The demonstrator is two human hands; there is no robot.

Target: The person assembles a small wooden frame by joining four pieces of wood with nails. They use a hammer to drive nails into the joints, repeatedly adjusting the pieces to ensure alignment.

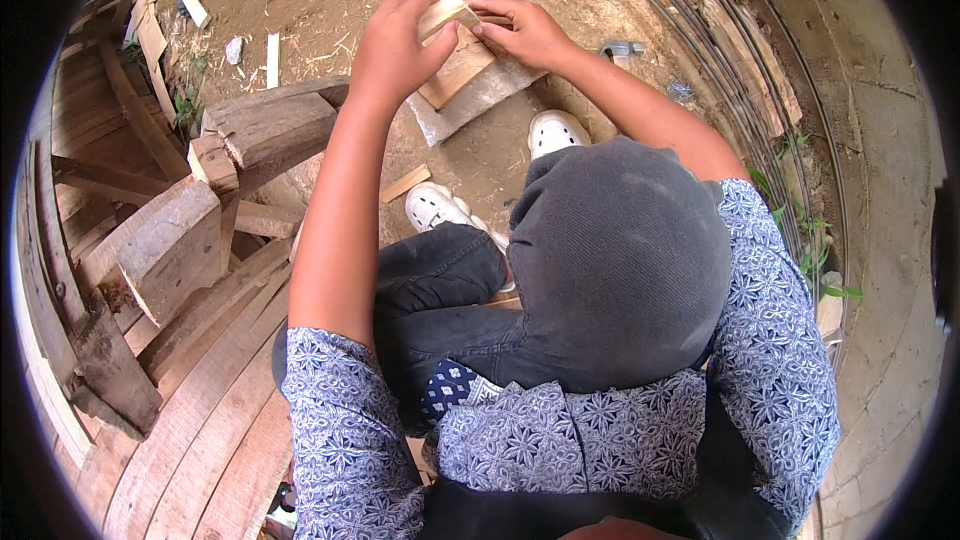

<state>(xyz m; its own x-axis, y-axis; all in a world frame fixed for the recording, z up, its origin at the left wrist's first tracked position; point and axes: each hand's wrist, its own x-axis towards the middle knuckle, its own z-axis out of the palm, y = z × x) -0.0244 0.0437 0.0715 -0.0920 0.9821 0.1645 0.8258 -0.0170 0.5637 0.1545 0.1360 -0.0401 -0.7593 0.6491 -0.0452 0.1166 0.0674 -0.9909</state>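
Note:
Both my hands are at the far middle, over a pale stone slab (438, 130) lying on the ground. My left hand (398, 45) is closed on a short pale wood block (447, 13), its thumb along the near side. My right hand (527, 33) pinches the block's right end between thumb and fingers; part of the grip is hidden. Below the block, a flat brown board (457, 72) rests on the slab. A hammer (622, 48) lies on the ground to the right of my right forearm.
Heavy timber beams (180, 240) and planks (200, 450) are stacked at left. Long dark rods (735, 55) run along the right, beside a concrete strip (890, 240). My white clogs (436, 206) stand near the slab, by a small wood offcut (405, 183). Shavings litter the dirt.

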